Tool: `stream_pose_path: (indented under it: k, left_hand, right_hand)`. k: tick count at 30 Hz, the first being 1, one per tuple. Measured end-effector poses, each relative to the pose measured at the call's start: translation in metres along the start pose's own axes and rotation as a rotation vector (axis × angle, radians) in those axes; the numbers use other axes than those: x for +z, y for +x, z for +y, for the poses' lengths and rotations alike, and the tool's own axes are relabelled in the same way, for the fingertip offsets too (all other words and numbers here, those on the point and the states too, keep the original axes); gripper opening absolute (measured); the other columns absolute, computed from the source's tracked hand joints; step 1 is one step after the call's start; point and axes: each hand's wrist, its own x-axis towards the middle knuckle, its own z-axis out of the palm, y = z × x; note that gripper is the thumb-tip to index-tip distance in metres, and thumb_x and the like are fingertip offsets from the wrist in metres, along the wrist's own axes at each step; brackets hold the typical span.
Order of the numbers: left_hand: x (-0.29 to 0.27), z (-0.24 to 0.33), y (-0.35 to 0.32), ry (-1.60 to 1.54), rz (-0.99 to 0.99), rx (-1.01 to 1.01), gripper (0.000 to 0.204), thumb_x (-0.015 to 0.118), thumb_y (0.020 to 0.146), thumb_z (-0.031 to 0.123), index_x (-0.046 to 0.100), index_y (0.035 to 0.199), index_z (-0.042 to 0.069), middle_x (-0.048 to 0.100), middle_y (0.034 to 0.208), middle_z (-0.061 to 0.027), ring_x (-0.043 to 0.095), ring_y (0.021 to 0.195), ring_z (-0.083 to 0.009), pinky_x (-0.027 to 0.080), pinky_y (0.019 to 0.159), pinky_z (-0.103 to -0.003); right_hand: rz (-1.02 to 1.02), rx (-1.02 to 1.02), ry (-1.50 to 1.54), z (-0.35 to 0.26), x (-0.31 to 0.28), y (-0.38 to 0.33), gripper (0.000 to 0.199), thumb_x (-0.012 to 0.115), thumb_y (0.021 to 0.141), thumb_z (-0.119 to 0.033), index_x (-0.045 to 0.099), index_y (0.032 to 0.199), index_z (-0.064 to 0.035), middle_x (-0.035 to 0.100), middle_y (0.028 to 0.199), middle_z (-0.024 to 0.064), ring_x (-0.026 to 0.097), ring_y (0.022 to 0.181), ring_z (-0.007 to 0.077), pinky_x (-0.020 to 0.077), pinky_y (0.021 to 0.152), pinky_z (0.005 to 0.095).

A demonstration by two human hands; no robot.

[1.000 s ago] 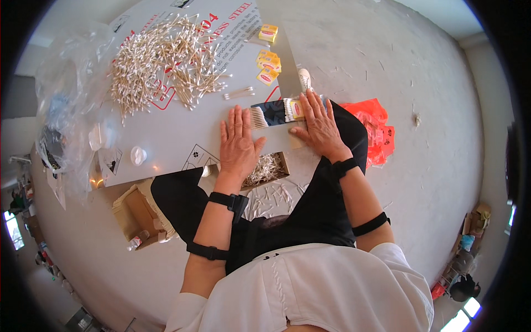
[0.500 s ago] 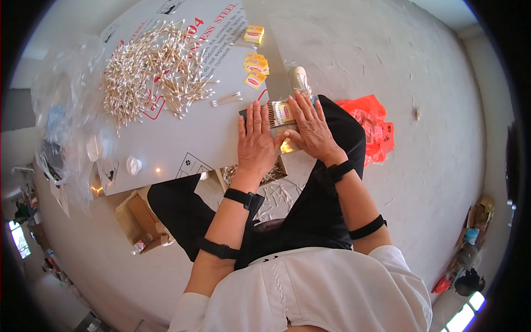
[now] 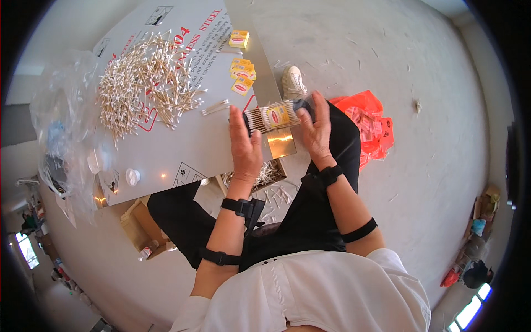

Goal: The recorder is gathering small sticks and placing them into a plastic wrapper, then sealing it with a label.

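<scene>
Alignment, seemingly, of swab strip (image 3: 275,116) between left hand (image 3: 246,150) and right hand (image 3: 317,133) by bench (image 3: 215,146) edge, with fingers extended, thumbs apart, pinch unclear, probably calling next for even support at both ends.

Across the room I'm watching a wide fisheye camera riding on the person's head, the left one of a side-by-side pair; it is looking steeply down and forward from above; the white shirt (image 3: 312,282) is filling the near lower edge, the hands (image 3: 246,154) are showing close by around the middle; the bench (image 3: 157,152) is spreading upper left, the floor (image 3: 412,213) is curving away rightward.
</scene>
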Motion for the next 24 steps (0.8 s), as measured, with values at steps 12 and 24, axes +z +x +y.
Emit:
stream_pose_path:
  k: [12,24]
  left_hand:
    - [0.015,0.008,0.026,-0.608,0.107,-0.176,0.064,0.036,0.104,0.038,0.021,0.15,-0.004,0.024,0.155,-0.0192,0.023,0.145,-0.0299,0.017,0.119,-0.041]
    - [0.029,0.025,0.029,-0.695,0.102,-0.2,0.066,0.035,0.104,0.041,0.019,0.15,-0.004,0.024,0.155,-0.0216,0.023,0.145,-0.031,0.016,0.118,-0.042]
  right_hand:
    - [0.018,0.802,1.021,0.0,0.029,0.01,0.026,0.074,0.087,-0.02,0.068,0.105,-0.002,0.068,0.092,0.0023,0.065,0.077,0.0121,0.0544,0.068,0.028]
    - [0.078,0.738,0.918,-0.003,0.033,0.008,0.023,0.073,0.087,-0.02,0.07,0.101,-0.0021,0.067,0.09,-0.0001,0.062,0.078,0.0099,0.0517,0.073,0.0265]
